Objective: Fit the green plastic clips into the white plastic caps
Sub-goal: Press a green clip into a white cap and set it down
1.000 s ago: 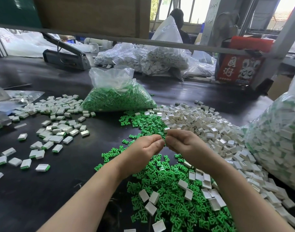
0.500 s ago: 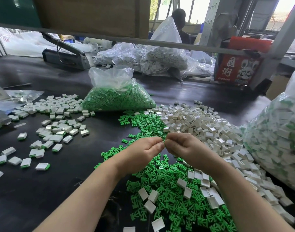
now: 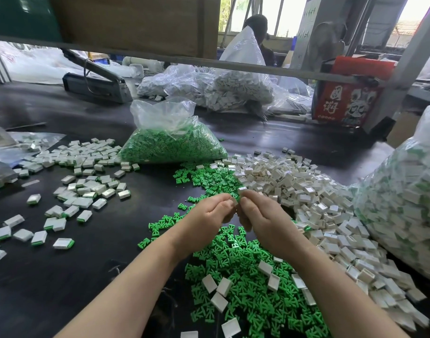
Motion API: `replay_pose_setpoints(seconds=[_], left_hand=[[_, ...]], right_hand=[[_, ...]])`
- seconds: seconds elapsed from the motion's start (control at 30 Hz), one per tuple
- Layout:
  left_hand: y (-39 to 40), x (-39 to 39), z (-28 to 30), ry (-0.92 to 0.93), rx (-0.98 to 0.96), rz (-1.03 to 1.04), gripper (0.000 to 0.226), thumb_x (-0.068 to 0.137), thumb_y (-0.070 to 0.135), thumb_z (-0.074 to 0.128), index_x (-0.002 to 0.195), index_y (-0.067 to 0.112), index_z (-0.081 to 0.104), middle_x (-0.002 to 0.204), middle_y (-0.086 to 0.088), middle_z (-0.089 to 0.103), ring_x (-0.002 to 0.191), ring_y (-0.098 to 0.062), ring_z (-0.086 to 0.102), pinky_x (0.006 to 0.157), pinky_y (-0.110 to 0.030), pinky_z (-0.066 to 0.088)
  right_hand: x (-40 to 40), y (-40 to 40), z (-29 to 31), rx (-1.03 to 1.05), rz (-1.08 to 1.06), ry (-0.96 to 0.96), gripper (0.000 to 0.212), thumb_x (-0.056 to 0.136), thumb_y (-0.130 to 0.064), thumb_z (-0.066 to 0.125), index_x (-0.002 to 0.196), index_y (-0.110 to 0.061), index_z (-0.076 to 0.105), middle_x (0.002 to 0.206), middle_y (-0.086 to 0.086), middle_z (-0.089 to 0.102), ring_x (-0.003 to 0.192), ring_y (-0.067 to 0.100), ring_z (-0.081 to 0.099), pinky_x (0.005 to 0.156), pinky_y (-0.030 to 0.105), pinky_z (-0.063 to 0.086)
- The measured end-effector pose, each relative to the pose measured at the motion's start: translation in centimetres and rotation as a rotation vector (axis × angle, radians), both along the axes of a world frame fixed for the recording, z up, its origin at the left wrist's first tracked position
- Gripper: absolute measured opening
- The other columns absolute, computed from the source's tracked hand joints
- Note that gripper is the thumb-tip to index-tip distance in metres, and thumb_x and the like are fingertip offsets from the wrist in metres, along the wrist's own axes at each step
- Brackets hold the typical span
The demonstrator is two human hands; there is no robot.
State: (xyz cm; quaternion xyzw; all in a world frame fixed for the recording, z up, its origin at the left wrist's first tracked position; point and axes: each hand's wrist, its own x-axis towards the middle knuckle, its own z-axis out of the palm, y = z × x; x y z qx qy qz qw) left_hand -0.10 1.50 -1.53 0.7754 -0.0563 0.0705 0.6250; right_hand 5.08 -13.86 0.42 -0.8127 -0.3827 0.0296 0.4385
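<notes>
Both hands meet fingertip to fingertip above the dark table (image 3: 99, 276); the left hand (image 3: 206, 215) and the right hand (image 3: 260, 215) have their fingers curled together, pinching a small piece (image 3: 236, 200) between them — it shows a sliver of white and green, but whether cap and clip are already joined I cannot tell. Loose green clips (image 3: 245, 284) lie heaped under the wrists, with a few white caps on top; the main pile of white caps (image 3: 306, 191) spreads to the right. Finished caps with green edges (image 3: 82, 191) lie scattered on the left; a clear bag of green clips (image 3: 172, 145) sits further back — a bulging bag of assembled pieces (image 3: 404, 196) fills the right edge.
</notes>
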Motion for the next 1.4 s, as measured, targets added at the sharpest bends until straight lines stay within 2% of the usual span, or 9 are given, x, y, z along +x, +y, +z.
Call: replay_pose_setpoints(seconds=[0.13,0.27,0.33,0.47,0.8,0.93,1.03,1.2,1.4], left_hand=[[-0.06,0.18,-0.19,-0.025,0.106,0.02,0.025,0.091,0.038,0.04,0.072,0.034,0.056,0.067,0.017,0.047,0.068,-0.01,0.041,0.068,-0.035,0.037],[0.06,0.18,-0.12,-0.057,0.191,0.011,0.025,0.089,0.044,0.038,0.069,0.036,0.052,0.063,0.017,0.044,0.062,-0.007,0.038,0.06,-0.028,0.035],[0.06,0.12,-0.18,-0.047,0.179,-0.013,0.025,0.09,0.04,0.04,0.072,0.029,0.053,0.065,0.016,0.042,0.063,-0.009,0.037,0.063,-0.033,0.035],[-0.32,-0.04,0.09,-0.035,0.126,-0.035,0.041,0.091,0.034,0.042,0.094,-0.005,0.054,0.073,0.003,0.044,0.07,-0.014,0.039,0.069,-0.04,0.036],[-0.49,-0.33,0.59,0.013,0.147,-0.067,0.05,0.089,0.032,0.04,0.105,-0.013,0.055,0.081,-0.008,0.049,0.076,-0.016,0.043,0.073,-0.036,0.035],[-0.4,-0.25,0.37,0.026,0.125,-0.073,0.035,0.09,0.031,0.041,0.088,0.001,0.058,0.064,0.016,0.045,0.062,-0.006,0.038,0.063,-0.028,0.032],[-0.41,-0.24,0.4,0.039,0.087,-0.086,0.022,0.089,0.03,0.041,0.079,0.014,0.053,0.06,0.018,0.042,0.059,-0.005,0.036,0.06,-0.028,0.03],[-0.14,-0.26,0.37,0.029,0.097,-0.11,0.037,0.09,0.032,0.041,0.084,-0.004,0.049,0.064,0.013,0.04,0.061,-0.009,0.034,0.06,-0.031,0.029],[-0.06,-0.28,0.43,0.03,0.14,-0.087,0.048,0.09,0.035,0.041,0.098,-0.012,0.053,0.077,-0.006,0.044,0.071,-0.016,0.038,0.069,-0.039,0.033]], right_hand=[[-0.03,0.05,-0.24,-0.039,-0.026,-0.01,0.033,0.103,-0.022,0.038,0.072,-0.018,0.046,0.06,0.001,0.05,0.053,0.01,0.04,0.058,0.042,0.037],[-0.06,0.2,-0.52,0.011,-0.025,0.089,0.034,0.103,-0.015,0.038,0.07,-0.009,0.047,0.059,0.004,0.05,0.053,0.013,0.042,0.057,0.043,0.038],[-0.01,0.15,-0.5,0.075,-0.008,0.174,0.036,0.102,-0.01,0.038,0.067,-0.008,0.046,0.056,0.006,0.049,0.05,0.013,0.042,0.053,0.036,0.038],[0.28,-0.16,-0.44,0.175,0.05,0.321,0.038,0.101,-0.003,0.036,0.065,-0.008,0.046,0.051,0.005,0.046,0.047,0.014,0.041,0.049,0.022,0.036],[0.43,-0.54,-0.7,0.183,0.108,0.39,0.036,0.097,-0.01,0.038,0.062,-0.013,0.041,0.052,-0.003,0.041,0.048,0.013,0.037,0.05,0.028,0.033],[0.31,-0.54,-0.59,0.196,0.124,0.415,0.031,0.092,-0.017,0.039,0.061,-0.014,0.04,0.051,-0.002,0.038,0.048,0.014,0.034,0.05,0.028,0.031],[0.33,-0.56,-0.43,0.193,0.132,0.441,0.036,0.099,-0.009,0.037,0.063,-0.011,0.041,0.051,0.0,0.038,0.048,0.014,0.033,0.05,0.028,0.03],[0.37,-0.69,-0.14,0.162,0.132,0.462,0.042,0.1,-0.002,0.034,0.061,-0.013,0.04,0.05,-0.004,0.037,0.047,0.013,0.033,0.051,0.031,0.029],[0.46,-0.57,-0.42,0.12,0.103,0.39,0.04,0.101,-0.004,0.036,0.062,-0.013,0.041,0.051,-0.006,0.04,0.048,0.013,0.037,0.051,0.03,0.032]])
